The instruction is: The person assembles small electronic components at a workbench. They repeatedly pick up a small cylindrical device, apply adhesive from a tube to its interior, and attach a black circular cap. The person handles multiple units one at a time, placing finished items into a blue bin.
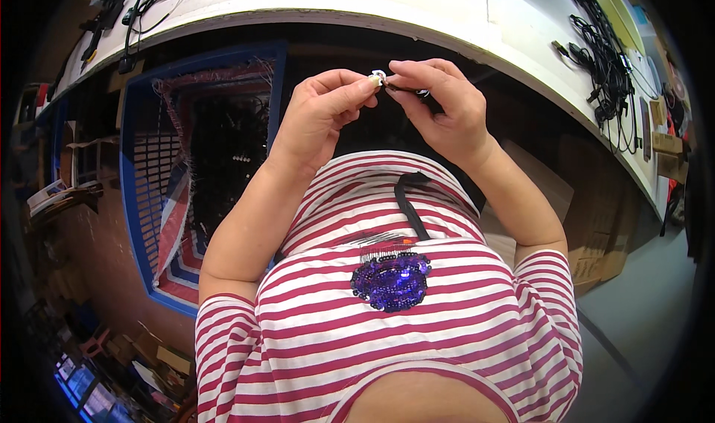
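Both hands meet in front of my body, close to the table's front edge. My left hand (322, 110) pinches a small white piece (378, 74) between thumb and forefinger; it looks like plastic, but its kind is too small to make out. My right hand (445, 104) is closed on a thin black piece (406, 89), perhaps a cable end, which reaches the white piece. Fingers hide most of both, so I cannot tell whether they are joined.
A white table (447, 10) curves across the far side. Bundled black cables (603, 65) lie at its right, more black cables (141, 10) at its left. A blue crate (138, 192) with a striped cloth lining and dark contents stands left. Cardboard boxes (603, 214) stand under the table.
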The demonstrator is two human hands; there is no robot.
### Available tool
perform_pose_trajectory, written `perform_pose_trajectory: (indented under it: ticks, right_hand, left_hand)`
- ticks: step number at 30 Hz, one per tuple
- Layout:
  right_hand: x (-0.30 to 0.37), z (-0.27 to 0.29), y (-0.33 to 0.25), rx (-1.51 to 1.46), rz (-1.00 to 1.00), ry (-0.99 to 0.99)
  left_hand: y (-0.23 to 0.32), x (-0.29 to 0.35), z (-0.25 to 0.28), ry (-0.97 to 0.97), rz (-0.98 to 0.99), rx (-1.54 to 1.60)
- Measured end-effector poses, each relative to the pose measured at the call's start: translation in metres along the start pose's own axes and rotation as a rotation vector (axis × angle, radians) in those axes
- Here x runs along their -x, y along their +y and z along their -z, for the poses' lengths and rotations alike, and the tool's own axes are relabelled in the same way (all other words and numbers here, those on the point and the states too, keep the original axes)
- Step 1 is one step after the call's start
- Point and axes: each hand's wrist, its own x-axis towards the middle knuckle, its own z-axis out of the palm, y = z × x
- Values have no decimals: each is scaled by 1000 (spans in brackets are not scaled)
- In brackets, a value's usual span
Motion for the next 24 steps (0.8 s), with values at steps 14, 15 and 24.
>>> perform_pose_trajectory:
  ticks: [14, 15, 24]
  right_hand:
    - [7, 1, 5, -104, -178, -117]
    - [7, 1, 2, -203, -322, -132]
    - [-12, 7, 3, -787, -770, -73]
  left_hand:
    - [1, -3, 3, -39, 13, 104]
    - [4, -1, 2, -49, -11, 45]
    - [-8, -5, 11, -43, -126, -289]
